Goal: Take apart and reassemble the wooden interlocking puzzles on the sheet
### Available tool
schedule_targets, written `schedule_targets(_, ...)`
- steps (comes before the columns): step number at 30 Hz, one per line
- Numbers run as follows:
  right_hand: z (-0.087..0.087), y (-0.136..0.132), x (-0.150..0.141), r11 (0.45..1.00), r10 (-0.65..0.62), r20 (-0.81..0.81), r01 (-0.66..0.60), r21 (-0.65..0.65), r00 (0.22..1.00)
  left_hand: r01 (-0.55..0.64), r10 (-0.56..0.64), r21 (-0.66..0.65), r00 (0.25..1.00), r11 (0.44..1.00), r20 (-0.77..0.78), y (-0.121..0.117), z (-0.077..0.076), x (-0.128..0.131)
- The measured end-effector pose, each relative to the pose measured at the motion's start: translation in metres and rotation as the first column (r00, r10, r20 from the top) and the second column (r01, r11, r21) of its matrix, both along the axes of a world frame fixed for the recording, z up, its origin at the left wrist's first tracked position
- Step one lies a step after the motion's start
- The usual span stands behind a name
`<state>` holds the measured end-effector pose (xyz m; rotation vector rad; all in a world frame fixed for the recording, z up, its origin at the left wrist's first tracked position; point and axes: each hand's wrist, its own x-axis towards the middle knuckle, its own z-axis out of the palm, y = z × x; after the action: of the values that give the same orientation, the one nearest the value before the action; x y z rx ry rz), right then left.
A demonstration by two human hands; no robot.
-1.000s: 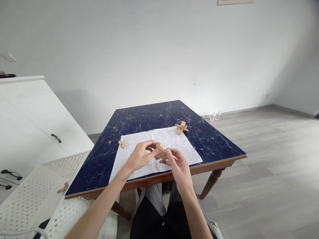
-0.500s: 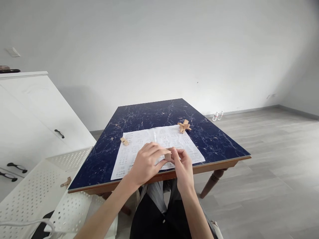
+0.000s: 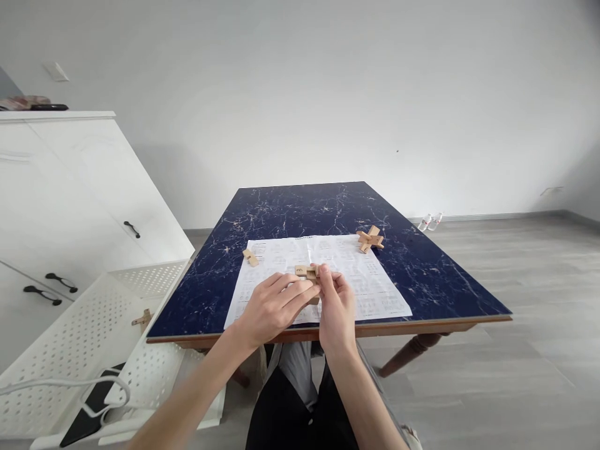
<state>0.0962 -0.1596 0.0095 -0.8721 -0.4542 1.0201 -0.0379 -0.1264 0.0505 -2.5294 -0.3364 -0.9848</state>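
Observation:
Both my hands meet over the near part of a white printed sheet (image 3: 356, 281) on the blue marble table (image 3: 304, 206). My left hand (image 3: 272, 306) and my right hand (image 3: 335, 306) are closed on a small set of joined wooden puzzle pieces (image 3: 307, 272), which pokes out above my fingers. A loose wooden piece (image 3: 250, 257) lies at the sheet's far left corner. An assembled wooden cross puzzle (image 3: 370, 239) sits at the sheet's far right corner.
A white cabinet (image 3: 70, 187) with black handles stands at the left. Beside the table stands a white perforated rack (image 3: 94, 325) holding one wooden piece (image 3: 143, 319) and a white cable (image 3: 94, 387). Two small bottles (image 3: 430, 221) stand on the grey floor by the wall.
My hands have stayed closed together on the wooden pieces, fingers shifting around them. The view has turned left, so the table sits further right in the frame.

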Motion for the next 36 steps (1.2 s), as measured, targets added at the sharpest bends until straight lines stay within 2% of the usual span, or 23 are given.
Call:
schedule_targets(2,0.002,0.007,0.002,1.0,0.012,-0.018,-0.012,-0.004,1.0,0.024,-0.021,0.031,0.995,0.999,-0.102,0.003,0.0,-0.008)
schedule_targets(4,0.006,0.017,0.009,1.0,0.001,0.001,-0.001,0.022,1.0,0.034,-0.036,-0.012,0.984,0.999,-0.174,0.008,-0.001,-0.021)
schedule_targets(6,0.012,0.031,0.018,0.997,0.043,0.09,-0.048,0.056,0.995,-0.056,0.031,-0.194,0.991,0.979,-0.131,0.015,-0.003,-0.039)
schedule_targets(7,0.016,0.039,0.022,0.992,0.1,0.164,-0.111,0.058,0.981,-0.124,0.104,-0.322,0.991,0.938,-0.08,0.02,-0.004,-0.05)
schedule_targets(8,0.019,0.048,0.026,0.983,0.163,0.254,-0.18,0.044,0.953,-0.197,0.205,-0.455,0.978,0.868,-0.032,0.026,-0.005,-0.06)
schedule_targets(9,0.022,0.059,0.027,0.966,0.236,0.357,-0.258,0.015,0.904,-0.265,0.332,-0.577,0.943,0.772,0.01,0.033,-0.006,-0.071)
schedule_targets(10,0.024,0.071,0.028,0.947,0.299,0.462,-0.32,-0.035,0.835,-0.319,0.45,-0.679,0.893,0.661,0.019,0.041,-0.007,-0.081)
schedule_targets(11,0.026,0.084,0.027,0.917,0.375,0.572,-0.381,-0.116,0.729,-0.345,0.54,-0.759,0.842,0.552,0.01,0.05,-0.008,-0.091)
schedule_targets(13,0.025,0.112,0.02,0.872,0.463,0.633,-0.445,-0.203,0.62,-0.356,0.657,-0.875,0.752,0.329,-0.059,0.07,-0.012,-0.107)
schedule_targets(15,0.02,0.139,0.01,0.845,0.507,0.68,-0.461,-0.271,0.53,-0.372,0.697,-0.894,0.71,0.252,-0.099,0.088,-0.018,-0.117)
schedule_targets(18,0.01,0.174,-0.009,0.833,0.519,0.75,-0.44,-0.336,0.411,-0.419,0.748,-0.885,0.65,0.202,-0.138,0.108,-0.027,-0.123)
schedule_targets(21,0.002,0.197,-0.026,0.839,0.496,0.803,-0.422,-0.344,0.331,-0.47,0.781,-0.866,0.601,0.173,-0.171,0.119,-0.031,-0.123)
schedule_targets(28,0.0,0.22,-0.047,0.821,0.462,0.851,-0.485,-0.302,0.251,-0.54,0.77,-0.831,0.584,0.133,-0.257,0.132,-0.034,-0.124)
schedule_targets(32,0.004,0.211,-0.031,0.795,0.455,0.859,-0.542,-0.273,0.235,-0.514,0.735,-0.847,0.626,0.137,-0.261,0.127,-0.03,-0.127)
schedule_targets(36,0.012,0.181,0.018,0.795,0.414,0.884,-0.559,-0.236,0.215,-0.468,0.72,-0.871,0.656,0.15,-0.228,0.111,-0.027,-0.135)
